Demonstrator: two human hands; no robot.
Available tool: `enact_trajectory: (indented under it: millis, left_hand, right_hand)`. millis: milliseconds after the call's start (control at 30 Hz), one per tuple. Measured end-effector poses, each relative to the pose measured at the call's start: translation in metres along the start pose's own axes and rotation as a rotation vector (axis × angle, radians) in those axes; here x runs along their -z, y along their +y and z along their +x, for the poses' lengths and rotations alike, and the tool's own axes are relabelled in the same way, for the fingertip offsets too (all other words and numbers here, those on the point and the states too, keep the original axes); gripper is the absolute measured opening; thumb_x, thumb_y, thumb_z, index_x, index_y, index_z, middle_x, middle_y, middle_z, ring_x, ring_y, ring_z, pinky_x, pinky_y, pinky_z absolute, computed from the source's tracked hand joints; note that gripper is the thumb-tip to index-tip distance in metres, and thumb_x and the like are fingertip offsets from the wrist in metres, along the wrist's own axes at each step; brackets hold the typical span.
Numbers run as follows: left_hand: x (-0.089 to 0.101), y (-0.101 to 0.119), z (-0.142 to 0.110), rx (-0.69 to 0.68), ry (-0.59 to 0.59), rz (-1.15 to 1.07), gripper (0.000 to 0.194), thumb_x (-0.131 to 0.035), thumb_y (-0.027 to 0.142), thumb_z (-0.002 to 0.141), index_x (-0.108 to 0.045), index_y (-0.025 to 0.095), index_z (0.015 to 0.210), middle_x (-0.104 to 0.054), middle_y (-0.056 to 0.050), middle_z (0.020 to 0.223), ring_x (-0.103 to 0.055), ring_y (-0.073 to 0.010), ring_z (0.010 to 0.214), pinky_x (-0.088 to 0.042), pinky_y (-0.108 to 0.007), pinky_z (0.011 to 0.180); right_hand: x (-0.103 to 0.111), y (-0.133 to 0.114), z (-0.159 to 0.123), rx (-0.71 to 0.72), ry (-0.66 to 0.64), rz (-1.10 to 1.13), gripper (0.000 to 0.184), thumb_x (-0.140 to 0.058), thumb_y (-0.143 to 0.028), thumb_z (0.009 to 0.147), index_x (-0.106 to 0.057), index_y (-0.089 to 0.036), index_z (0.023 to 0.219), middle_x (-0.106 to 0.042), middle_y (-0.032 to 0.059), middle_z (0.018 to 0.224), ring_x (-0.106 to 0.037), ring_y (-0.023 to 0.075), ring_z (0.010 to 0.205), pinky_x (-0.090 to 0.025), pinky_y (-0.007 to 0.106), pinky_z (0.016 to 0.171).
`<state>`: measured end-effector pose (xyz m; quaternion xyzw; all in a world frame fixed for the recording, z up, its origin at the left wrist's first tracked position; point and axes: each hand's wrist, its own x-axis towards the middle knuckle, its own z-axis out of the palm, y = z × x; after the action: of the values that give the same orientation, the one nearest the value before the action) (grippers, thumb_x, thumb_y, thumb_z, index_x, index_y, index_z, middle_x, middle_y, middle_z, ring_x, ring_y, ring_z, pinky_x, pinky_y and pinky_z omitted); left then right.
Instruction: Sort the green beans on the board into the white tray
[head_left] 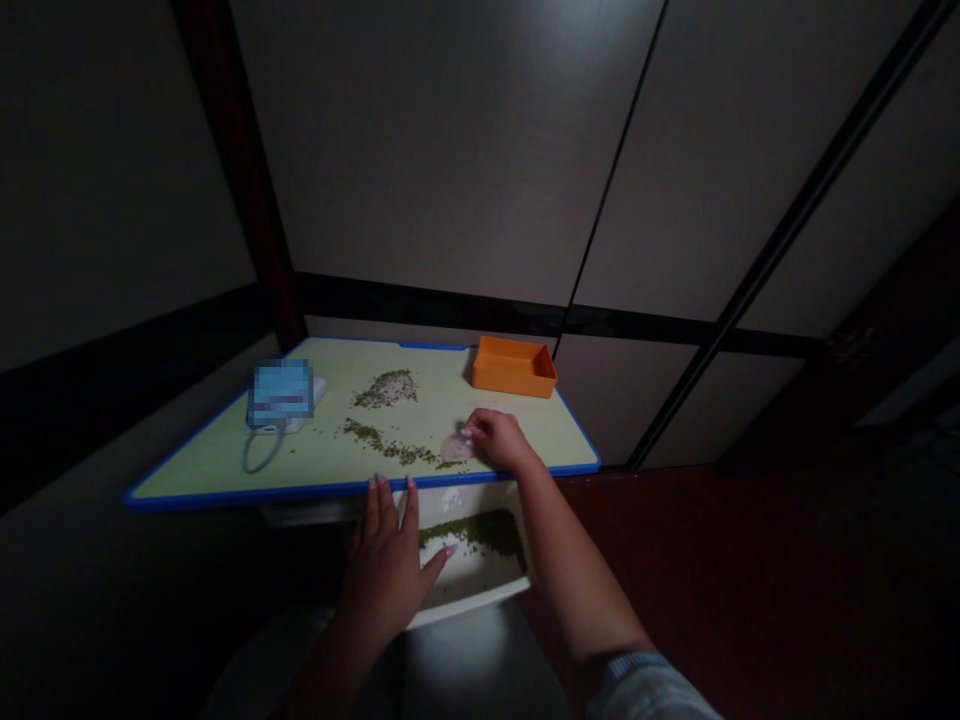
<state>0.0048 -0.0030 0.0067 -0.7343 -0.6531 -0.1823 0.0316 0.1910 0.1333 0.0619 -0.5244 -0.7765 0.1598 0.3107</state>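
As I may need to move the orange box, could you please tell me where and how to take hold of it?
The box is likely best pinched by its near wall, from above and the person's side: it sits upright, its top is open, and that thin-looking wall faces the person.

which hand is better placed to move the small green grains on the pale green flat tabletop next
Likely the right hand: it is over the tabletop, apparently pinching a translucent pinkish flat piece beside the grains. The left hand is farther back, spread open with fingertips at the blue rim.
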Motion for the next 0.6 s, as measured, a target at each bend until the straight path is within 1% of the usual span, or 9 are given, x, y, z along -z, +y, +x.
enact_trajectory:
  millis: [133, 300, 400, 600]
  left_hand:
    - [-0.004, -0.003, 0.0, -0.019, 0.025, -0.003, 0.085, -0.055, 0.05, 0.075, -0.03, 0.004, 0.142, -0.013, -0.031, 0.152, -0.007, -0.0409, 0.142, -0.031, -0.052, 0.105]
    - [-0.005, -0.005, -0.001, -0.024, 0.033, -0.004, 0.086, -0.055, 0.052, 0.074, -0.03, 0.005, 0.142, -0.014, -0.028, 0.153, -0.007, -0.0399, 0.143, -0.033, -0.05, 0.105]
    - [-0.004, -0.004, -0.001, -0.023, 0.016, -0.005, 0.086, -0.056, 0.051, 0.074, -0.03, 0.004, 0.142, -0.014, -0.031, 0.152, -0.006, -0.0411, 0.142, -0.032, -0.05, 0.105]
    - [-0.002, -0.004, -0.001, -0.03, 0.027, -0.008, 0.087, -0.056, 0.051, 0.075, -0.029, 0.004, 0.143, -0.012, -0.031, 0.152, -0.005, -0.0408, 0.142, -0.033, -0.05, 0.104]
  right_hand:
    - [0.006, 0.011, -0.003, -0.033, 0.058, 0.166, 0.007, -0.059, -0.025, 0.079, -0.061, -0.02, 0.076, -0.064, -0.0016, 0.074, -0.054, 0.0129, 0.072, -0.037, 0.022, 0.068]
    - [0.016, 0.023, -0.008, -0.095, 0.043, 0.348, 0.006, -0.057, -0.022, 0.076, -0.057, -0.018, 0.072, -0.06, -0.0034, 0.064, -0.052, 0.011, 0.063, -0.038, 0.021, 0.062]
    - [0.017, 0.027, -0.011, -0.112, 0.037, 0.355, 0.006, -0.058, -0.023, 0.075, -0.057, -0.018, 0.071, -0.059, -0.0033, 0.063, -0.052, 0.0107, 0.06, -0.037, 0.021, 0.06]
    - [0.015, 0.028, -0.012, -0.123, 0.037, 0.287, 0.007, -0.057, -0.025, 0.076, -0.06, -0.019, 0.073, -0.059, -0.0026, 0.064, -0.051, 0.0114, 0.061, -0.035, 0.021, 0.058]
